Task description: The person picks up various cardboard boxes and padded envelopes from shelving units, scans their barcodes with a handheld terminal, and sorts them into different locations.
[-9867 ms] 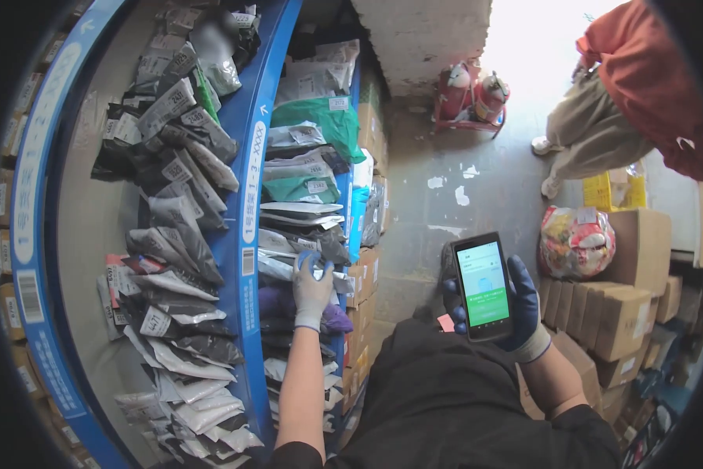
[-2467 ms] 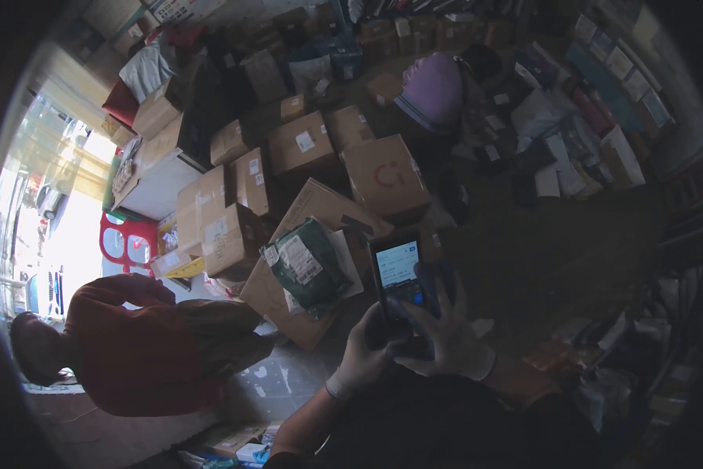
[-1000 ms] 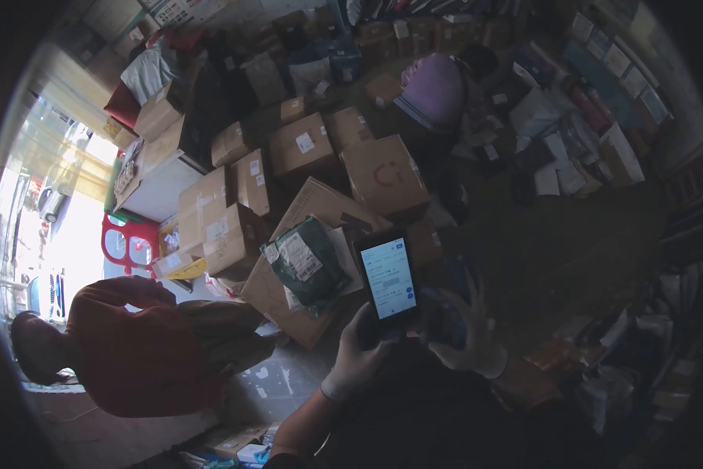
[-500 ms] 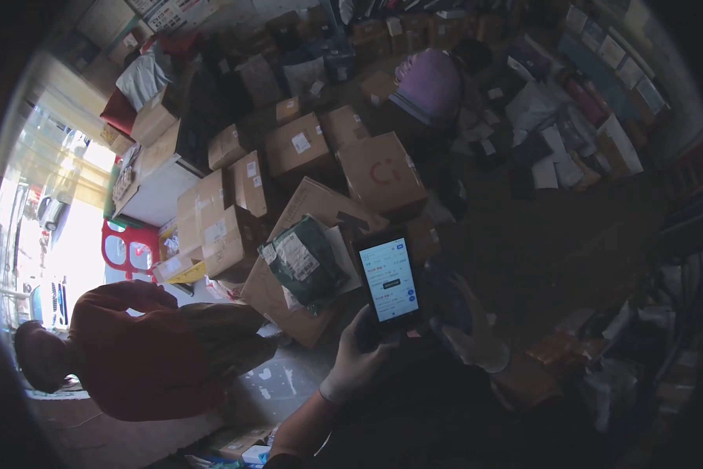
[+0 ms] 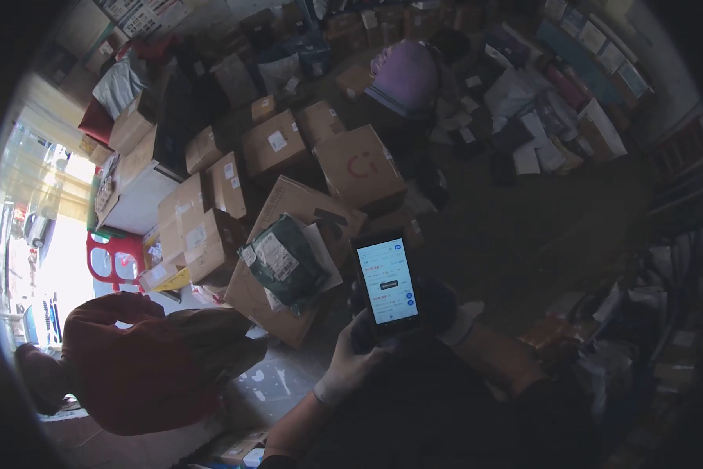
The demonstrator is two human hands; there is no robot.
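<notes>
A smartphone (image 5: 388, 283) with a lit screen of text lines stands upright in front of my body. Wrapped round its lower left side is my left hand (image 5: 351, 353), in a pale glove with dark fingers. My right hand (image 5: 451, 316), gloved the same way, is close against the phone's right edge. Its dark fingers blend into the shadow, so whether they grip the phone is hidden. Just beyond the phone, a dark green plastic parcel (image 5: 283, 264) with a white label lies on a flat cardboard box (image 5: 250, 297).
Several cardboard boxes (image 5: 359, 168) are piled ahead. A person in a red top (image 5: 136, 363) stands at left; another in a purple top (image 5: 405, 78) bends among parcels at the back. Bagged parcels (image 5: 539, 129) lie at far right, and a red plastic barrier (image 5: 117, 260) stands by the bright doorway.
My right hand has moved left, from beside the phone to close against its right edge. My left hand keeps its hold. The view has swung slightly right.
</notes>
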